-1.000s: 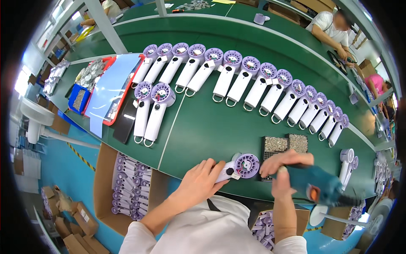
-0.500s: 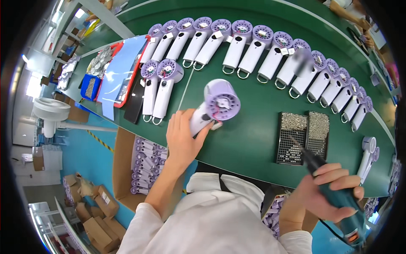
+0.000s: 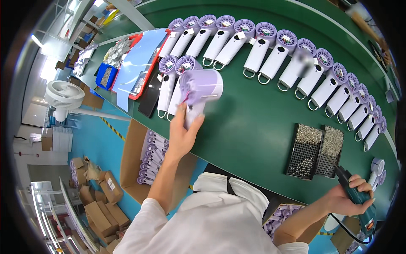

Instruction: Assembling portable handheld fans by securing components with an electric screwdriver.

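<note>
My left hand (image 3: 182,134) is closed round the white handle of a handheld fan (image 3: 207,86), slightly smeared by motion. Its purple head is turned so the open side with the wires faces left. Two similar fans, one of them a white-handled fan (image 3: 166,94), lie just behind it and are partly covered. At the right, my right hand (image 3: 349,198) grips a dark green electric screwdriver (image 3: 364,207) with a black nose. The nose points up and left, close to the near right corner of the screw tray (image 3: 326,165).
A long row of purple and white fans (image 3: 260,55) curves along the green table (image 3: 245,122). A second screw tray (image 3: 301,165) adjoins the first. Towards the left are a black slab (image 3: 150,97), a red tray (image 3: 137,93) under a blue sheet, and a blue box (image 3: 105,76). A carton (image 3: 131,156) of fans stands below.
The held fan has moved left, towards the two lying fans, and its open side has turned from right to left. The screwdriver has moved right, off the screw trays. The whole view has shifted.
</note>
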